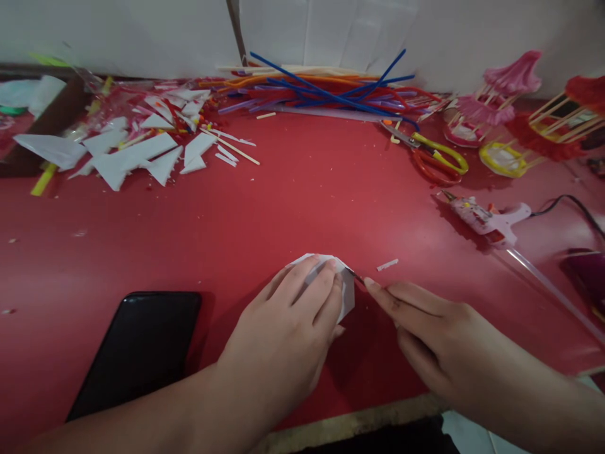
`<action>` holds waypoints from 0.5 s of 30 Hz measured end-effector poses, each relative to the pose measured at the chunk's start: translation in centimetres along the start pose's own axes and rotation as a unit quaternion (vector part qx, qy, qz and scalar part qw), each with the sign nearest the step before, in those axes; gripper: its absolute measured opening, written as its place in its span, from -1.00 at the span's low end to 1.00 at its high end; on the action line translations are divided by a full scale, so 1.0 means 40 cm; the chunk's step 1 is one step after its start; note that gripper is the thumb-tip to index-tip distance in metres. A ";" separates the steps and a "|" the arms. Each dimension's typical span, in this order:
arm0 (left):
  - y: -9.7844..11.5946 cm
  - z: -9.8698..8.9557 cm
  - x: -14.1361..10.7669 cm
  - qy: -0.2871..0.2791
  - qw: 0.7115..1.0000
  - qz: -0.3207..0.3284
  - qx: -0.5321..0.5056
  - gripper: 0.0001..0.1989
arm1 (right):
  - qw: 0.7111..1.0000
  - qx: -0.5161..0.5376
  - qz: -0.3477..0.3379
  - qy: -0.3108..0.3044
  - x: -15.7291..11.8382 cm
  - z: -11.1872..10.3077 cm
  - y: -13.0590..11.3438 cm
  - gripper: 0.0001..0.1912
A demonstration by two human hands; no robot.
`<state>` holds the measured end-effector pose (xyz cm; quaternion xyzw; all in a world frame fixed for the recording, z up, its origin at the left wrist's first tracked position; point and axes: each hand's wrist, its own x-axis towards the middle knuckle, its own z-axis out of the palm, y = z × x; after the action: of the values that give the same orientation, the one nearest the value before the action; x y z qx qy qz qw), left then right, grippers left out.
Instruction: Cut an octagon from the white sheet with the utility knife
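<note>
Near the front of the red table lies a white piece [348,296] with angled edges, mostly covered by my left hand [293,321]. The fingers of that hand are close together and curved over the piece, pressing or gripping it. My right hand [425,321] is closed around a thin dark blade [357,276], whose tip touches the upper right edge of the white piece. The blade's handle is hidden in the fingers. A small white strip [387,265] lies just beyond my right hand.
A black phone [142,347] lies at the left. White scraps [130,154] and coloured pipe cleaners [321,91] lie at the back. Scissors [437,157], a glue gun [491,221] with a long clear stick, and pink and red stick structures [491,101] stand or lie at the right.
</note>
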<state>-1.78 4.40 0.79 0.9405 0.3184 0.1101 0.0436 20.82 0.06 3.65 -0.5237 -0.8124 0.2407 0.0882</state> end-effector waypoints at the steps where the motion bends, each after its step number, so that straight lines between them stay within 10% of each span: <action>1: 0.000 0.000 0.000 0.004 1.000 0.002 0.001 -0.56 | 1.000 -0.003 -0.001 0.002 -0.006 -0.001 -0.002 -0.39; 15: -0.011 -0.014 0.008 0.015 0.999 0.036 -0.003 -0.56 | 0.986 0.118 0.082 0.085 -0.046 -0.029 0.020 -0.45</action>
<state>-1.91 4.96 1.31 0.9495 0.2845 0.1267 0.0375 22.71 -0.95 4.46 -0.5931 -0.7222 0.2957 0.1984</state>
